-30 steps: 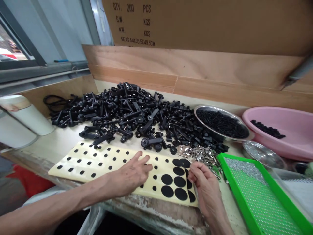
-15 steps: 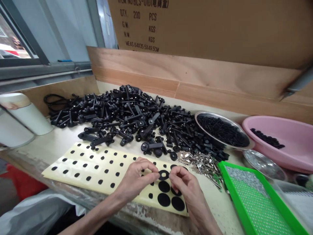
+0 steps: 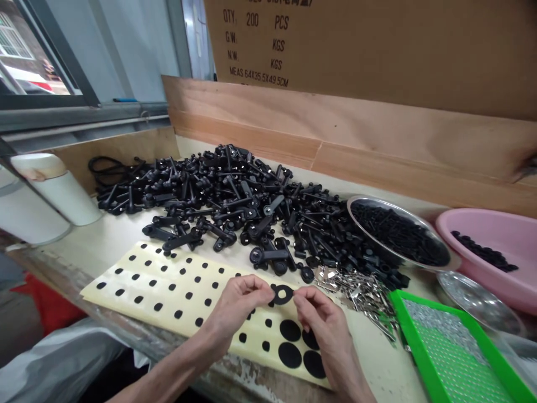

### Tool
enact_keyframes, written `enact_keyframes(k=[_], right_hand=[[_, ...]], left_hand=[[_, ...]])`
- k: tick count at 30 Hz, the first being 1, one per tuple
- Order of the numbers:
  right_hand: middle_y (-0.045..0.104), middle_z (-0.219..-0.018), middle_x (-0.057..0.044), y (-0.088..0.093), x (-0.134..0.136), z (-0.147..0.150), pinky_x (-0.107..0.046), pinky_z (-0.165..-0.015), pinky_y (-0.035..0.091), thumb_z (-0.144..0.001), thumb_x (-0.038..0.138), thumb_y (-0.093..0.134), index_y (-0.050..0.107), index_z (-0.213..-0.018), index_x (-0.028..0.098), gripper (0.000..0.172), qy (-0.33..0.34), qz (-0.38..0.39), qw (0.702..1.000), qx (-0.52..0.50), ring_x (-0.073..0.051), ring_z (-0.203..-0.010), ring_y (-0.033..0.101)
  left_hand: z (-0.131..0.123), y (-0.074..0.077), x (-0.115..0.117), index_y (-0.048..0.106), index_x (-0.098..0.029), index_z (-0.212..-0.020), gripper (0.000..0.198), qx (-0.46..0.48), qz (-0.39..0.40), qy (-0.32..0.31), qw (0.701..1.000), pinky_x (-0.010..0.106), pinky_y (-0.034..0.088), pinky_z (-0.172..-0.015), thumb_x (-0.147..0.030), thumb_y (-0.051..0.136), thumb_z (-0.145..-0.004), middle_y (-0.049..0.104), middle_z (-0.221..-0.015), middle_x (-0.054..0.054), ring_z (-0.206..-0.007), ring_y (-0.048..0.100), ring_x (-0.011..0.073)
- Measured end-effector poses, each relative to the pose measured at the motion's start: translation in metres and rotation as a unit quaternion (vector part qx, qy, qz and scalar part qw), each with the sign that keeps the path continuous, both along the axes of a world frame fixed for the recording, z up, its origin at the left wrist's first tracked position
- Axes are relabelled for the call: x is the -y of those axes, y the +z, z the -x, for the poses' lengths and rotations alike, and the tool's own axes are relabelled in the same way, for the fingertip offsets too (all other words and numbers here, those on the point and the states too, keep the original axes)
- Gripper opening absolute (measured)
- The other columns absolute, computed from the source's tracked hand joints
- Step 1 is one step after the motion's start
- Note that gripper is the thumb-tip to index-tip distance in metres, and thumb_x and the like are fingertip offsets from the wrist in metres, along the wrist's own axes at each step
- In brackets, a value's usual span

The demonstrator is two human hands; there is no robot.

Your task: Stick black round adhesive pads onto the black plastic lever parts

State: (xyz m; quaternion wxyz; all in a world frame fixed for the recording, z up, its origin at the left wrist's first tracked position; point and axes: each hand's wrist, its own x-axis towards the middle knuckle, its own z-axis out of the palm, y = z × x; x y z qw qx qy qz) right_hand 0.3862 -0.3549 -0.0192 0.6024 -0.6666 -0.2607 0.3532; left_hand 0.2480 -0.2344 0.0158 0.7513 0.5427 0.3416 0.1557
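A black ring-shaped sticker (image 3: pixel 282 295) is pinched at its two edges between my hands, just above a pale yellow sheet (image 3: pixel 161 285). My left hand (image 3: pixel 245 302) grips its left edge with thumb and forefinger. The right edge is between the closed fingertips of my right hand (image 3: pixel 321 316). Large black discs (image 3: pixel 290 355) lie on the sheet's right end, partly covered by my right hand. Small black dots (image 3: pixel 158 307) run in rows over the rest of the sheet.
Behind the sheet is a heap of black plastic parts (image 3: pixel 235 196). Metal clips (image 3: pixel 364 291), a steel bowl (image 3: pixel 354 202), a pink basin (image 3: pixel 522 235) and a green tray (image 3: pixel 423 358) are on the right. A white cup (image 3: pixel 78 196) stands left.
The view has shifted, so most things appear farther right or left of before. The ring now shows more clearly, stretched between my fingertips and raised slightly off the sheet.
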Motion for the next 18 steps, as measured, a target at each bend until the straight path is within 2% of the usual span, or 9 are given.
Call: enact_keyframes(k=[7, 13, 15, 18], right_hand=[[0.047, -0.063, 0.003, 0.002, 0.003, -0.003, -0.023, -0.054, 0.033, -0.081, 0.046, 0.064, 0.058, -0.071, 0.019, 0.029, -0.021, -0.017, 0.998, 0.062, -0.012, -0.059, 0.039], [0.047, -0.062, 0.003, 0.002, 0.003, -0.005, -0.023, -0.051, 0.033, -0.079, 0.046, 0.065, 0.058, -0.074, 0.020, 0.028, -0.031, -0.034, 0.998, 0.041, -0.012, -0.057, 0.039], [0.047, -0.062, 0.003, 0.003, 0.003, -0.005, -0.024, -0.052, 0.033, -0.079, 0.044, 0.065, 0.057, -0.072, 0.020, 0.027, -0.031, -0.033, 0.998, 0.051, -0.013, -0.057, 0.040], [0.048, -0.063, 0.002, 0.005, 0.004, -0.002, -0.025, -0.053, 0.034, -0.081, 0.038, 0.062, 0.055, -0.067, 0.020, 0.024, -0.049, -0.038, 0.991, 0.121, -0.013, -0.058, 0.041]], left_hand=[[-0.012, 0.000, 0.001, 0.066, -0.016, -0.072, 0.015, -0.002, -0.012, -0.039, 0.999, 0.027, 0.038, -0.073, -0.031, 0.068, -0.075, 0.062, -0.073, -0.001, -0.071, 0.049, 0.0128], [-0.014, -0.002, 0.001, 0.065, -0.015, -0.072, 0.013, 0.016, -0.031, -0.065, 0.997, 0.026, 0.036, -0.069, -0.027, 0.065, -0.077, 0.058, -0.071, -0.001, -0.068, 0.046, 0.0118], [-0.014, -0.001, 0.002, 0.065, -0.015, -0.072, 0.015, 0.008, -0.066, -0.066, 0.996, 0.026, 0.037, -0.068, -0.029, 0.065, -0.078, 0.058, -0.072, 0.000, -0.068, 0.046, 0.0126], [-0.015, 0.000, 0.003, 0.068, -0.017, -0.077, 0.022, 0.001, -0.177, -0.058, 0.983, 0.028, 0.040, -0.072, -0.036, 0.060, -0.084, 0.060, -0.083, 0.003, -0.078, 0.052, 0.0165]])
